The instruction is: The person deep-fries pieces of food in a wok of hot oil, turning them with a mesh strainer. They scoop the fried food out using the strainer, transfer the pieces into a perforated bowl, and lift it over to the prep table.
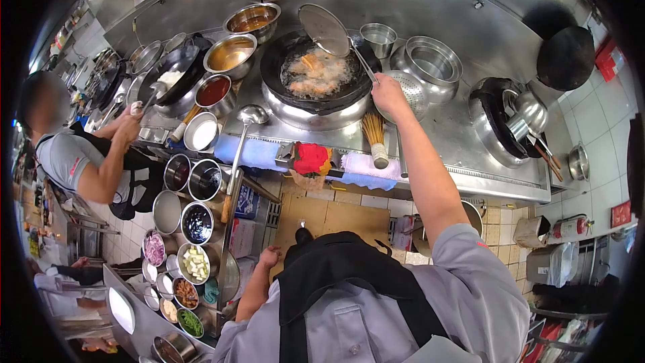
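My right hand [390,96] is closed round the handle of a wide strainer [325,30], whose round head is raised over the back left of a large black wok [272,74]. Orange-brown food [316,72] bubbles in oil in that wok. Down by my left side hangs my left hand [270,256], its fingers curled; whether it holds anything is too small to tell. Nearest to it is a ladle [252,115] with a wooden handle, lying across the counter edge.
Bamboo brush [375,141], perforated ladle [405,94] and metal pots [430,60] stand right of the wok. Sauce bowls [230,54] and ingredient containers [195,263] are at left. A co-worker [87,154] works at another wok. A kettle-like vessel [527,117] sits at right.
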`<state>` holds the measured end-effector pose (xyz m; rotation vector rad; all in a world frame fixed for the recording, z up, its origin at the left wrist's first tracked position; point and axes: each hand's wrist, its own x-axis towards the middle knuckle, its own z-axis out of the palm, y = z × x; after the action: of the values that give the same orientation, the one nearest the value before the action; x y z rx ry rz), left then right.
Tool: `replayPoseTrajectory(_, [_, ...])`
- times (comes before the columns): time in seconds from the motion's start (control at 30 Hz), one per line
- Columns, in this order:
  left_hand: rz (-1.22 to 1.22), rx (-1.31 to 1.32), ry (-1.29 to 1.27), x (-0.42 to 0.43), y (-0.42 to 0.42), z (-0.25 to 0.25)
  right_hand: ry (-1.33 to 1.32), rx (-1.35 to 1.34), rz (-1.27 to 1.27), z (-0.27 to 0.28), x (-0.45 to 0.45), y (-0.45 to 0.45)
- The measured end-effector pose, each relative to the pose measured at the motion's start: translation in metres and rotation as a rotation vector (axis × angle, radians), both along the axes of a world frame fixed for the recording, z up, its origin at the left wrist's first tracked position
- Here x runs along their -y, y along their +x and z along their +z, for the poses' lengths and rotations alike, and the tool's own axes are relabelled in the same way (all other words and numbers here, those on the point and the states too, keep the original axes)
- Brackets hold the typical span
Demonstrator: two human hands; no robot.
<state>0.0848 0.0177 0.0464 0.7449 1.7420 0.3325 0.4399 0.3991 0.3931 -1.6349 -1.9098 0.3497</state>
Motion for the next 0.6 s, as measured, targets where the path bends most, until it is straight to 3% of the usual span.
replayPoseTrajectory(0.13, [0.118,0.152,-0.056,0.000,0.006,0.031,-0.120,0.050,0.022,-0.018,-0.007,-0.007])
replayPoseTrajectory(0.3, [0.076,0.068,-0.045,0.002,0.005,0.036,-0.122,0.077,0.087,-0.045,-0.009,-0.022])
replayPoseTrajectory(0.37, [0.035,0.048,-0.039,0.002,0.002,0.025,-0.518,-0.438,0.045,-0.042,-0.007,-0.027])
replayPoseTrajectory(0.43, [0.046,0.062,-0.070,0.000,0.001,0.018,-0.506,-0.452,0.057,-0.051,-0.014,-0.024])
replayPoseTrajectory(0.5, [0.003,0.015,-0.041,-0.003,-0.001,0.011,-0.251,-0.131,0.077,-0.065,-0.024,-0.023])
replayPoseTrajectory(0.6, [-0.021,-0.014,-0.006,-0.007,0.000,0.008,-0.049,-0.050,0.035,-0.030,0.009,-0.036])
